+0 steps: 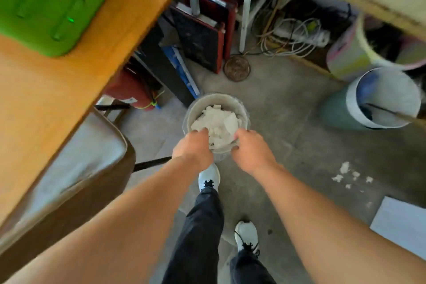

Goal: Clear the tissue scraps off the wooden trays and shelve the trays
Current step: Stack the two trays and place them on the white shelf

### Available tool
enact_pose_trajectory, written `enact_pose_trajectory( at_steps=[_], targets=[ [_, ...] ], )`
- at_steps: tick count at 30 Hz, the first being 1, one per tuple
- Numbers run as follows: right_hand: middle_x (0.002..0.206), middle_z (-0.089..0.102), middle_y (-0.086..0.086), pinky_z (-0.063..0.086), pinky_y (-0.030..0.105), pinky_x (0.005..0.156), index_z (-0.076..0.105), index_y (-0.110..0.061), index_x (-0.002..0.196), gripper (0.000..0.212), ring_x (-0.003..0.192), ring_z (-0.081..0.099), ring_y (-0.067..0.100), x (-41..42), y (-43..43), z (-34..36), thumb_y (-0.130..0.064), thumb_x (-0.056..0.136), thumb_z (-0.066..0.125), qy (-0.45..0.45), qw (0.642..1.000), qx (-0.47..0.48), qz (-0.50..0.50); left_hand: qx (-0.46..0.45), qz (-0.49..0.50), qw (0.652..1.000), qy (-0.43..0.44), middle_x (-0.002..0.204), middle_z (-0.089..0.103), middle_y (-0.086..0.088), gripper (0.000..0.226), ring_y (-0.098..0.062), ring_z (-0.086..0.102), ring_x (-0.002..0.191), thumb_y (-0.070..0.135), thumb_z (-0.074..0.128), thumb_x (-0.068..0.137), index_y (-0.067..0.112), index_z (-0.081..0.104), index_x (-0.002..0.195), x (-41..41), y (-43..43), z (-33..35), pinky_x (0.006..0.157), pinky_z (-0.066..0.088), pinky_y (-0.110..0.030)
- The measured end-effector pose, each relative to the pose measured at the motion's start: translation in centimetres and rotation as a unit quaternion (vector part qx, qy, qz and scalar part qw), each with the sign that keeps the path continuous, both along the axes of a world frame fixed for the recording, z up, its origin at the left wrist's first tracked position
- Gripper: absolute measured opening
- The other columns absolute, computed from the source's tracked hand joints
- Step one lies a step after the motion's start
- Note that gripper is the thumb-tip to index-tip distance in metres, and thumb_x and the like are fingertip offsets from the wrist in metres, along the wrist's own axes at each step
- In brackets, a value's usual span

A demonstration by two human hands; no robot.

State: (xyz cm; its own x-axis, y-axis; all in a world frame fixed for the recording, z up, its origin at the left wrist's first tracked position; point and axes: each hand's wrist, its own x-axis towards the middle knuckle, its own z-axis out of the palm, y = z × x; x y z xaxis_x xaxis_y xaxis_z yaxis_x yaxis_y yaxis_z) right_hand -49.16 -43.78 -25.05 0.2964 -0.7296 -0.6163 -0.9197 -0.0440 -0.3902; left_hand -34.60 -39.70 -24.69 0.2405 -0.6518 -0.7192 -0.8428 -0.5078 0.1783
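Head view, only view: two bare hands down at one round grey bucket [216, 101] on the concrete floor [288, 110]. Left hand [193, 145] curled over the near-left rim, fingers closed, tips at the edge of the tissue scraps [217, 123]; cannot tell whether gripping rim or paper. Right hand [251, 151] curled at the near-right rim, fingers bent in toward the pile; grip likewise unclear, motion blur. Bucket holds one heaped pile of white scraps, up near the rim. Second lot of scraps [350, 175] loose on the floor well right of the bucket, roughly six small bits. No wooden tray identifiable; one orange-brown wooden tabletop [57, 99] fills the left, with one green plastic item [46, 2] on top. One brown chair seat [76, 168] under the table edge. Two white shoes [209, 177] below the hands, dark trousers. Right side: one white-lined bucket [387, 97] with a stick in it, one pastel bin [350, 53] behind it. Back: one power strip with tangled cables [299, 34], two red-framed boards [202, 37] leaning, one round rusty disc [237, 68] on the floor.
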Motion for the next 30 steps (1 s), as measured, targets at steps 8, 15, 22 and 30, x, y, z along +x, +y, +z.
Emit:
enact_pose_trajectory(
  at_steps=[8,15,22,30],
  targets=[
    [0.105,0.058,0.011,0.048,0.04,0.071,0.057,-0.011,0.098,0.016,0.092,0.057,0.033,-5.7,8.6,20.3,-0.025,0.091,0.051,-0.004,0.99,-0.118,0.083,-0.142,0.096,0.985,-0.036,0.105,0.058,-0.012,0.017,-0.035,0.058,0.09,0.021,0.049,0.089,0.014,0.048,0.104,-4.8,11.6,20.9,0.066,0.043,-0.041],
    [0.107,0.055,0.009,0.042,0.036,0.066,0.047,-0.016,0.09,0.007,0.092,0.057,0.033,-5.5,17.3,27.6,-0.022,0.092,0.048,-0.013,0.974,-0.138,0.181,-0.194,0.1,0.973,-0.07,0.105,0.056,-0.01,0.016,-0.036,0.06,0.096,0.024,0.047,0.092,0.013,0.046,0.104,-7.8,23.1,28.8,0.063,0.039,-0.039],
    [0.11,0.058,0.009,0.046,0.039,0.071,0.053,-0.013,0.108,0.022,0.097,0.058,0.032,1.7,20.1,32.8,-0.022,0.093,0.04,-0.032,0.943,-0.209,0.258,-0.291,0.147,0.936,-0.134,0.1,0.058,-0.006,0.019,-0.034,0.063,0.093,0.029,0.047,0.091,0.016,0.05,0.104,-2.4,27.6,34.7,0.064,0.044,-0.039],
    [0.089,0.044,0.002,0.034,0.034,0.059,0.041,-0.017,0.084,0.016,0.072,0.045,0.025,14.4,23.9,38.3,-0.026,0.097,0.038,-0.104,0.916,-0.267,0.281,-0.366,0.202,0.89,-0.182,0.1,0.061,-0.009,0.02,-0.036,0.063,0.089,0.031,0.045,0.093,0.015,0.054,0.102,10.4,34.1,38.9,0.065,0.05,-0.04]
  ],
)
